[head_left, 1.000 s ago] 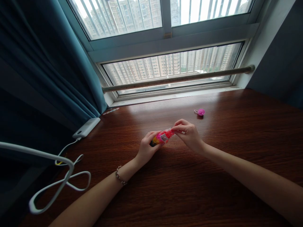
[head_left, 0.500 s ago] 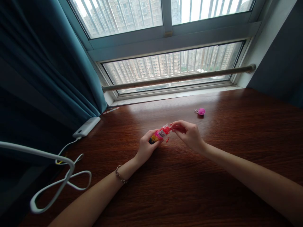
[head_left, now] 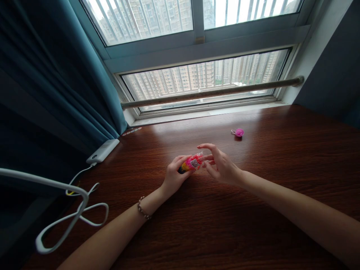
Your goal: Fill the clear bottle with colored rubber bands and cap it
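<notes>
My left hand [head_left: 174, 176] is closed around a small pink and yellow plastic tube [head_left: 191, 163], held tilted just above the dark wooden table [head_left: 213, 225]. My right hand [head_left: 219, 165] hovers at the tube's open end with its fingers spread apart and nothing visible in them. A pink cap [head_left: 239, 132] with a small ring lies on the table farther back to the right, apart from both hands.
A white power bank [head_left: 102, 150] lies at the table's back left with a white cable [head_left: 75, 210] looping off the left edge. A teal curtain [head_left: 56, 75] hangs on the left. A window with a metal rail [head_left: 210, 93] runs along the back.
My right hand pinched the tube's tip, then let go and spread its fingers. The tube has dropped slightly and tilted lower in my left hand.
</notes>
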A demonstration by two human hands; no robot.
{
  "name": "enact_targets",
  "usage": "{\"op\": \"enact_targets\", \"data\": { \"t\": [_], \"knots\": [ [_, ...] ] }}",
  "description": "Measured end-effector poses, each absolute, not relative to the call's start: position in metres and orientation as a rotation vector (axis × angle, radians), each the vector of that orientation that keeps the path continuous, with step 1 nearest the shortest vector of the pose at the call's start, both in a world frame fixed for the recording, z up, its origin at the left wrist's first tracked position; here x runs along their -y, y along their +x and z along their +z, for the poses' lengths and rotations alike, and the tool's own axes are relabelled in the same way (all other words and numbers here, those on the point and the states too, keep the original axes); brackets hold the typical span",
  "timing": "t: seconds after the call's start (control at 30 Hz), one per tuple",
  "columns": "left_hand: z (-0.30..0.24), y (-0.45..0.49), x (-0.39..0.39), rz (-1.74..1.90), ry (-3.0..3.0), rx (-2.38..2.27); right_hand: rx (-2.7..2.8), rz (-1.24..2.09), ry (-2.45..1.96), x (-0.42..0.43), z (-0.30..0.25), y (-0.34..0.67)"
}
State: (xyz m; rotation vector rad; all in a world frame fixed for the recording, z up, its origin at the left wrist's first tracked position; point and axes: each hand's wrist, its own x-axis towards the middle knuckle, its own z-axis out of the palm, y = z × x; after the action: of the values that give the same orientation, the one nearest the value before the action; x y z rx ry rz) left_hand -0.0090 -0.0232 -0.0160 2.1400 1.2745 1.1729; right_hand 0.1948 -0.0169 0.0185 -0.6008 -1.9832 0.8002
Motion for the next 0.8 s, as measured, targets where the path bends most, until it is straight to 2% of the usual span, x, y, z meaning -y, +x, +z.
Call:
{"op": "enact_targets", "data": {
  "t": [0.27,0.53,0.73,0.8],
  "knots": [
    [-0.022,-0.013,0.024,1.177,2.280,-1.284,2.122,0.895,-0.561,0.017,0.014,0.194],
    [-0.013,-0.008,0.025,1.189,2.077,-1.260,1.822,0.806,-0.622,0.013,0.018,0.191],
    [-0.019,-0.012,0.018,1.290,1.830,-1.351,1.702,0.537,-0.752,0.010,0.016,0.194],
    [-0.022,-0.015,0.014,1.344,1.740,-1.377,1.816,0.447,-0.778,0.005,0.010,0.196]
  ]
}}
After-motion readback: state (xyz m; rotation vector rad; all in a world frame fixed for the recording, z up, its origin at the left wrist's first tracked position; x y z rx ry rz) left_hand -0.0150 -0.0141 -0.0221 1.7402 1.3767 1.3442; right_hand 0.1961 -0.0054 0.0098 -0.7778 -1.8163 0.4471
